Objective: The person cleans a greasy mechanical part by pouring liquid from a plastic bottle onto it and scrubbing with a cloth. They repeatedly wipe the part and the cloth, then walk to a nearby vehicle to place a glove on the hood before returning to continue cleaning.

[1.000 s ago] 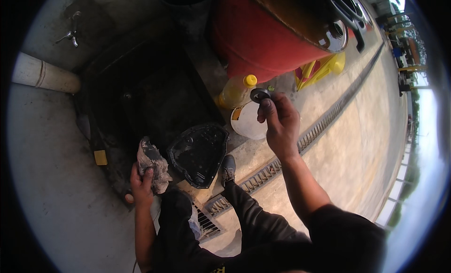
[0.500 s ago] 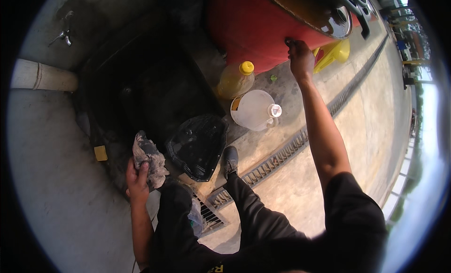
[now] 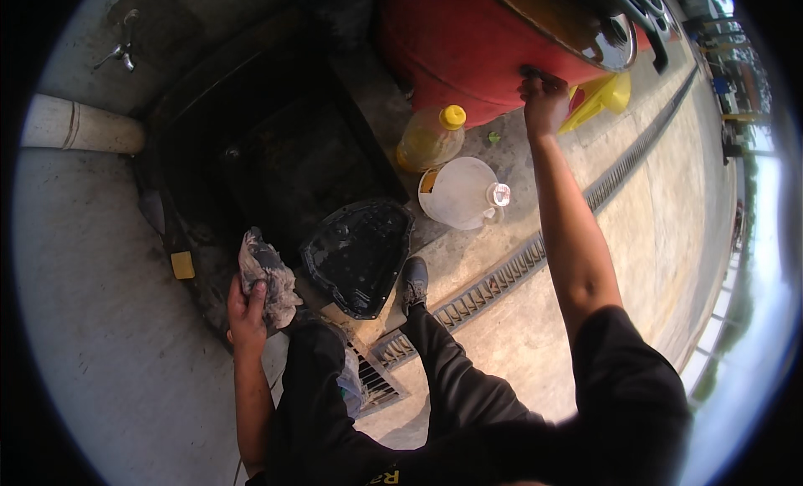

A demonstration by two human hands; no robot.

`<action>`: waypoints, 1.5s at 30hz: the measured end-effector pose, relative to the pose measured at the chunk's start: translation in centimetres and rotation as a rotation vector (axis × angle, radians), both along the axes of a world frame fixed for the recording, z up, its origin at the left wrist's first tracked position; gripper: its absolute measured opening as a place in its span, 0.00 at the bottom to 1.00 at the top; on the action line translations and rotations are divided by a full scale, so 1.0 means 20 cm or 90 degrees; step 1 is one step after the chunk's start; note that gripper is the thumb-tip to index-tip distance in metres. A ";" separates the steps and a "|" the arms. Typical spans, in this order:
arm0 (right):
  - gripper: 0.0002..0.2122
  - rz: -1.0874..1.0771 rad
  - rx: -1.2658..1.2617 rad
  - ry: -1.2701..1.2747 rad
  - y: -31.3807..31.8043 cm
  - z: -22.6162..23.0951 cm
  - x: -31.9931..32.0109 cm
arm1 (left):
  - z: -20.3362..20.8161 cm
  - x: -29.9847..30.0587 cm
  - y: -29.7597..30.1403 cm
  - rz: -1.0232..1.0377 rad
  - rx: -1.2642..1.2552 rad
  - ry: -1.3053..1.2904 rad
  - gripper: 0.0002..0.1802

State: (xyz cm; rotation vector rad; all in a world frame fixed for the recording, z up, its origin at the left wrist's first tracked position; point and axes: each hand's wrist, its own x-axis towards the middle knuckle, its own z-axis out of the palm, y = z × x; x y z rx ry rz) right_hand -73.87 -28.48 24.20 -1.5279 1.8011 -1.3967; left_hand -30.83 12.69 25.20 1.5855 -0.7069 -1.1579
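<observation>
My left hand [image 3: 247,312] is closed round a crumpled, dirty greyish rag [image 3: 268,287], held up near the front edge of a large black basin [image 3: 180,206]. My right arm reaches far forward to a red drum [image 3: 452,47]. There my right hand [image 3: 547,103] is closed against the drum's side, its fingers at a small dark piece [image 3: 529,71] that I cannot make out. Between my hands a black, ribbed pan-like part [image 3: 355,256] rests tilted at the basin's near right corner. Beside it stand a translucent white jug [image 3: 458,195] and a yellow-capped bottle [image 3: 428,141] of yellowish liquid.
A metal tap [image 3: 124,51] and a thick white pipe [image 3: 88,126] are at the left. A yellow sponge-like block [image 3: 182,265] sits on the basin's rim. A drain grating [image 3: 493,283] crosses the concrete floor. Something bright yellow [image 3: 598,99] stands beyond my right hand.
The whole view has shifted slightly. My right hand has turned a little at the drum's side, its fingers bent more sideways. The left hand still holds the rag in much the same place.
</observation>
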 end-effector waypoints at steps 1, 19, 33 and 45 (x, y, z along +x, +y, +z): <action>0.11 -0.019 -0.013 -0.035 -0.01 -0.01 0.00 | 0.00 0.00 0.00 0.004 0.000 0.003 0.16; 0.07 0.488 0.386 -0.100 1.36 0.35 0.71 | -0.24 0.13 0.06 -0.026 -0.191 0.709 0.25; 0.11 0.499 0.321 0.533 1.36 -0.68 0.72 | -0.20 0.14 0.11 0.113 -0.099 0.526 0.26; 0.19 0.523 0.281 0.727 1.29 -0.74 0.61 | -0.70 -0.03 0.02 0.043 0.118 0.248 0.23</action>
